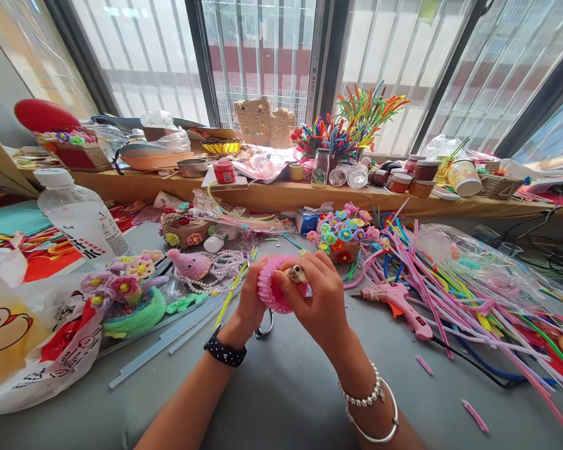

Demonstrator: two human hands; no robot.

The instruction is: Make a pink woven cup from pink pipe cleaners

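Note:
A pink ribbed round piece (268, 289) is held up over the grey table between my two hands. My left hand (249, 303) wraps its fingers round its left side. On its right, my right hand (316, 290) is closed on a small pale cylinder with a metal end (295, 274), which looks like a lighter, close against the piece's red-pink inner face. Below the hands lies a pair of scissors (264, 326), partly hidden. Left of them are a pink yarn figure (190, 264) and strings of white beads (225, 269).
A pink glue gun (396, 303) with a black cord lies at the right, beside many pipe cleaners (431, 275). Glue sticks (159, 350), a green flower pot (136, 315), a plastic bag (60, 369) and a bottle (77, 215) stand or lie left. A flower basket (344, 250) is behind.

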